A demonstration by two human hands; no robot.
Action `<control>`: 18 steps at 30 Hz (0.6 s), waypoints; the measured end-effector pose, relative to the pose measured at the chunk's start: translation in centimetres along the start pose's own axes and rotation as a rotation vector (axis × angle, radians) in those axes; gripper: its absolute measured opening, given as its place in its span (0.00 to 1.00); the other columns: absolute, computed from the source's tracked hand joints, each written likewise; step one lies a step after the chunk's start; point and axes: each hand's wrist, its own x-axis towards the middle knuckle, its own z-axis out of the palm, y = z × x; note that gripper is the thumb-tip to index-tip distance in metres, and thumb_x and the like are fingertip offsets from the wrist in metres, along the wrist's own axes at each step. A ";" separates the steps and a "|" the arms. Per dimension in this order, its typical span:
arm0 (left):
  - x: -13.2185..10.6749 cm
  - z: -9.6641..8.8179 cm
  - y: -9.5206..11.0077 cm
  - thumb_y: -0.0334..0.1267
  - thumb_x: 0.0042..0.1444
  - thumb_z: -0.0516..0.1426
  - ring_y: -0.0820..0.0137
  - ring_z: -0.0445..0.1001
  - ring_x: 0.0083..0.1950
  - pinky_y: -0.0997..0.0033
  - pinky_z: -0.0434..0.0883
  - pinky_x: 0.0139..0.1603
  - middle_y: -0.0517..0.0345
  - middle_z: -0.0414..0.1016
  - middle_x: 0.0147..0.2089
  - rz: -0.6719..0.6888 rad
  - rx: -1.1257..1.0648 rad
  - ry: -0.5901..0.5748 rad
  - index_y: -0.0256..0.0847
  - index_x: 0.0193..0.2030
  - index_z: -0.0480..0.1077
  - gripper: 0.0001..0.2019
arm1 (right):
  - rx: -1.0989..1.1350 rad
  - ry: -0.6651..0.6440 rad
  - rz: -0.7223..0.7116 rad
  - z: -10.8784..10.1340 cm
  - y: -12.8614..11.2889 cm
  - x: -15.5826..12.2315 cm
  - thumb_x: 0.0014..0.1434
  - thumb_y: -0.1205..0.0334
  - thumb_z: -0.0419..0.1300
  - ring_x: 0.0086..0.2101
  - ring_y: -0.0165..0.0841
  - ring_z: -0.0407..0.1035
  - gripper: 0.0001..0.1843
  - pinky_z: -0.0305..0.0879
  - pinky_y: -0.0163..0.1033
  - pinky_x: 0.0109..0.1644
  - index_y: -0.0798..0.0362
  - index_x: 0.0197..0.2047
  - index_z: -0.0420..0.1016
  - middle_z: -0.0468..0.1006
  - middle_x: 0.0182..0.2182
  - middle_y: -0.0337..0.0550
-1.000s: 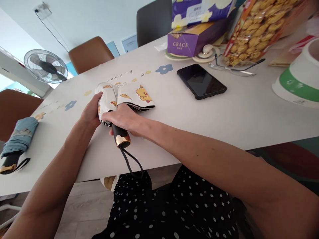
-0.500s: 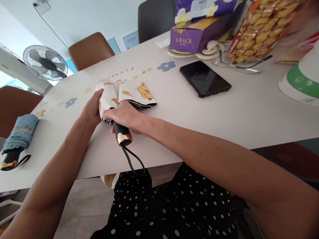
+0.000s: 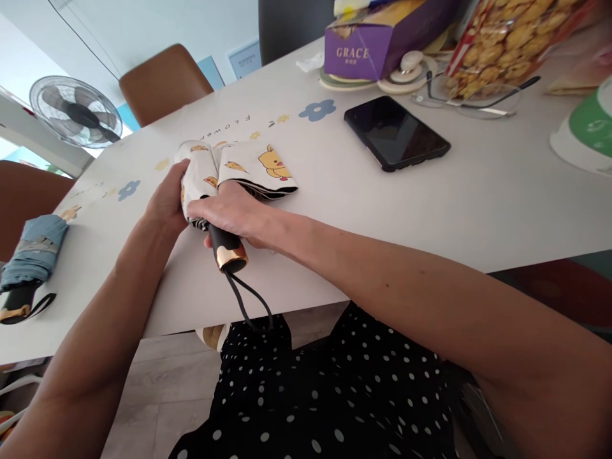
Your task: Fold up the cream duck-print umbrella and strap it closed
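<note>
A folded white umbrella (image 3: pixel 248 167) printed with yellow ducks lies on the white table (image 3: pixel 335 210) near its front edge. Its black handle with a gold band (image 3: pixel 225 250) points toward me, and a black wrist strap (image 3: pixel 248 305) hangs over the edge. My right hand (image 3: pixel 229 213) is closed round the umbrella just above the handle. My left hand (image 3: pixel 167 203) grips the canopy folds on the left side. Part of the canopy spreads loose to the right of my right hand.
A folded blue umbrella (image 3: pixel 29 255) lies at the table's left end. A black phone (image 3: pixel 396 132), glasses (image 3: pixel 471 102), a purple GRACE box (image 3: pixel 377 41), a snack bag (image 3: pixel 511 38) and a green-and-white container (image 3: pixel 590 124) sit at the back right. Brown chairs (image 3: pixel 162 83) and a fan (image 3: pixel 74 115) stand behind.
Both hands keep their hold on the duck umbrella and barely shift. The camera has tilted a little, so everything sits slightly higher and further left in view.
</note>
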 end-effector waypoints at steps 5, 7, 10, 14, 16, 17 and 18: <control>0.1 0.0 0.0 0.34 0.52 0.53 0.64 0.70 0.47 0.63 0.67 0.54 0.61 0.71 0.25 0.062 -0.032 -0.081 0.40 0.32 0.63 0.02 | -0.086 0.023 -0.020 0.1 -0.1 0.1 0.51 0.67 0.57 0.19 0.27 0.66 0.07 0.52 0.27 0.13 0.58 0.34 0.63 0.67 0.22 0.40; 0.2 0.0 0.0 0.34 0.53 0.53 0.64 0.70 0.48 0.64 0.67 0.54 0.60 0.71 0.26 0.076 -0.032 -0.103 0.39 0.34 0.64 0.02 | -0.132 0.042 -0.029 0.1 -0.3 0.0 0.51 0.69 0.57 0.20 0.26 0.64 0.06 0.49 0.27 0.13 0.58 0.34 0.63 0.66 0.22 0.40; 0.4 0.1 0.0 0.35 0.54 0.51 0.64 0.70 0.47 0.64 0.68 0.52 0.59 0.72 0.28 0.048 -0.044 -0.108 0.38 0.35 0.64 0.03 | -0.151 0.039 -0.016 0.1 -0.6 -0.1 0.51 0.69 0.56 0.20 0.26 0.63 0.05 0.49 0.27 0.13 0.57 0.33 0.63 0.65 0.21 0.39; 0.6 0.1 -0.1 0.32 0.53 0.52 0.66 0.71 0.44 0.65 0.68 0.51 0.60 0.67 0.23 0.047 -0.124 -0.055 0.39 0.31 0.62 0.01 | -0.173 0.045 0.002 0.0 -0.6 -0.2 0.50 0.67 0.56 0.18 0.27 0.62 0.05 0.52 0.28 0.14 0.57 0.32 0.64 0.64 0.20 0.39; 0.6 0.1 -0.1 0.32 0.53 0.52 0.66 0.71 0.43 0.65 0.68 0.51 0.59 0.68 0.23 0.052 -0.149 -0.051 0.38 0.32 0.63 0.01 | -0.155 0.044 -0.002 0.0 -0.5 -0.1 0.50 0.67 0.56 0.17 0.26 0.61 0.05 0.54 0.29 0.14 0.57 0.31 0.64 0.65 0.20 0.39; 0.6 0.1 -0.2 0.33 0.53 0.52 0.66 0.71 0.43 0.64 0.68 0.51 0.58 0.69 0.24 0.054 -0.151 -0.057 0.37 0.33 0.64 0.02 | -0.132 0.040 0.000 0.0 -0.4 -0.1 0.50 0.67 0.56 0.16 0.25 0.62 0.05 0.55 0.29 0.14 0.57 0.31 0.63 0.66 0.20 0.40; 0.6 0.1 -0.2 0.33 0.53 0.52 0.65 0.71 0.43 0.64 0.68 0.52 0.58 0.70 0.25 0.056 -0.148 -0.066 0.36 0.33 0.64 0.03 | -0.100 0.032 0.003 0.0 -0.4 0.0 0.50 0.67 0.57 0.16 0.26 0.62 0.05 0.56 0.29 0.13 0.57 0.31 0.63 0.66 0.20 0.40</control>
